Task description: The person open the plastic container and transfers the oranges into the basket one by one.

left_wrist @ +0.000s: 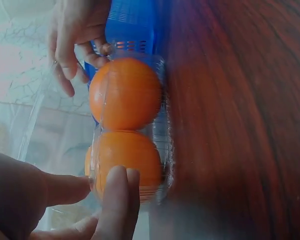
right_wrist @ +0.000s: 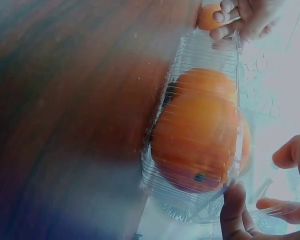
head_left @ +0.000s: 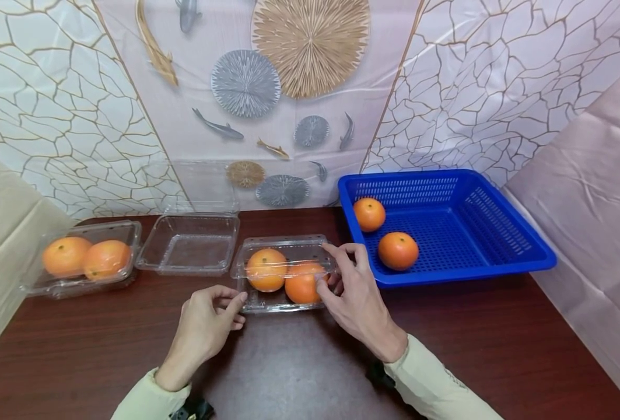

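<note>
A clear plastic clamshell box (head_left: 268, 304) with two oranges (head_left: 266, 270) inside sits on the table in front of the person. Its clear lid hangs partly lowered over the fruit, the lid's edge crossing the oranges in the head view. The left hand (head_left: 207, 324) pinches the box's front left corner between thumb and fingers; the left wrist view shows these fingertips at the rim beside the nearer orange (left_wrist: 127, 160). At the right end, the right hand (head_left: 359, 297) grips the lid's side, thumb in front and forefinger at the back. Fingertips (right_wrist: 234, 197) meet the box's corner in the right wrist view.
A blue plastic basket (head_left: 446, 279) holding two oranges (head_left: 398, 251) stands at the right. Left of the box lies an open clear box (head_left: 189, 262) with its lid upright against the patterned backdrop. Farther left, another clear box (head_left: 136, 233) contains two oranges (head_left: 67, 256).
</note>
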`<state>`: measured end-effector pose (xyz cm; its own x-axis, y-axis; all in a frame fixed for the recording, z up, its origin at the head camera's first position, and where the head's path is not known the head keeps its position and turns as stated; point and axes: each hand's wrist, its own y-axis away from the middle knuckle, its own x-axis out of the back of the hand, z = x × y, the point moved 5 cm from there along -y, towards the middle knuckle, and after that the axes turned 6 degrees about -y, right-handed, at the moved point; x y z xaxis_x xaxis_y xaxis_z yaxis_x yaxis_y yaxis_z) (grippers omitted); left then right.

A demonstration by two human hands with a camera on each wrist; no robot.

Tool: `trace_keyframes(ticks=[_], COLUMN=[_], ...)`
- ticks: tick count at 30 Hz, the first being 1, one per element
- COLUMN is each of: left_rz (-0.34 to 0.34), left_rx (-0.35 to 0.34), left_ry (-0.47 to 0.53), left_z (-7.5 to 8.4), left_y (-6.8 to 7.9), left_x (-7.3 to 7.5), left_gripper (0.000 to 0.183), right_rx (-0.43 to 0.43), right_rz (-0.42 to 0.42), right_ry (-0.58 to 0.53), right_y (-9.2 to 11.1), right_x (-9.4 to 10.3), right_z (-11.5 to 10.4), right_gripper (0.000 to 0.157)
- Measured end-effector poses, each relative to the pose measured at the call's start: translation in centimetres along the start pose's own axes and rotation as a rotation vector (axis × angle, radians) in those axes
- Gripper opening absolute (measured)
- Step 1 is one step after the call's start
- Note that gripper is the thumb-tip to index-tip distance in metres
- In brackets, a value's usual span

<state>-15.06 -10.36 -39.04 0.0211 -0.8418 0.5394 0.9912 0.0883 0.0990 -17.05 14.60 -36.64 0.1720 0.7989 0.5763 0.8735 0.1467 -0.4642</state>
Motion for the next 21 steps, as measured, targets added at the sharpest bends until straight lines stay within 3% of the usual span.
trace_keyframes(ticks=[8, 14, 21], left_rz=[-0.145, -0.215, -0.240], left_rx=[0.134, 0.150, 0.131], left_ry=[0.268, 0.292, 0.308], left_z=[-0.66, -0.98, -1.07], left_y=[-0.52, -0.62, -0.69], left_x=[0.02, -0.01, -0.08], left_gripper=[0.018, 0.024, 0.026], right_rx=[0.033, 0.054, 0.081], right_rz=[0.004, 0.030, 0.048], right_ry=[-0.068, -0.105, -0.109], right_y=[-0.10, -0.23, -0.32], right_x=[0.13, 0.52, 0.95], right_z=[-0.02, -0.12, -0.39], right_gripper=[0.059, 0.076, 0.087])
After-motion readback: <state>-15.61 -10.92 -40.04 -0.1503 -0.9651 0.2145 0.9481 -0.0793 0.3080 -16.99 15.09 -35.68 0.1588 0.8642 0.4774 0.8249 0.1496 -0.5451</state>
